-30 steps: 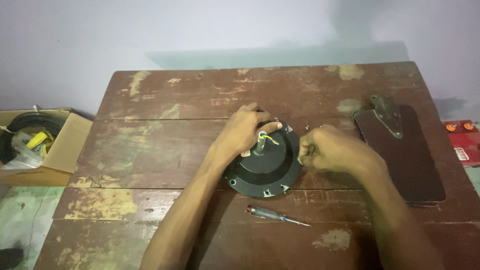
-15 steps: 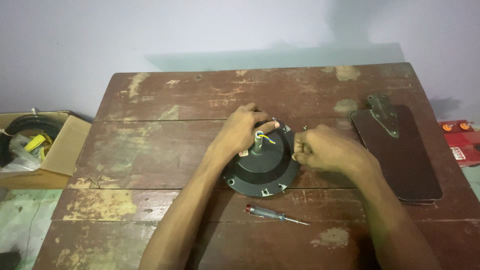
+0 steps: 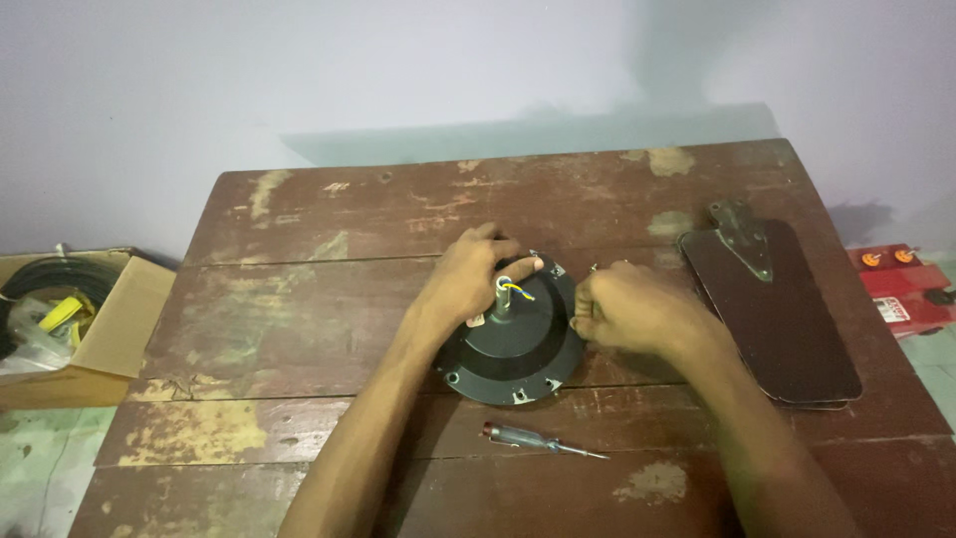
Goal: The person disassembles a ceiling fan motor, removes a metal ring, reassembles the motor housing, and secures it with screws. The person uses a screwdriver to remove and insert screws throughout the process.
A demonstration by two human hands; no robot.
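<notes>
— One round black motor housing (image 3: 513,339) sits at the middle of the wooden table (image 3: 329,214), and both hands are on it. How far along does the work look?

— Early or midway, I'd judge: the housing appears whole, its shaft upright with yellow wires (image 3: 518,290) coming out.

— And the fingers?

— One left hand (image 3: 468,279) rests on the housing's top beside the shaft, fingers curled against it. One right hand (image 3: 627,311) is clenched at the housing's right edge; what it pinches, I cannot tell.

— Other things?

— One screwdriver (image 3: 543,439) just in front of the housing, untouched. Brown fan blades (image 3: 777,309) stacked to its right, count unclear. One cardboard box (image 3: 75,319) far left, one red case (image 3: 906,284) far right.
</notes>
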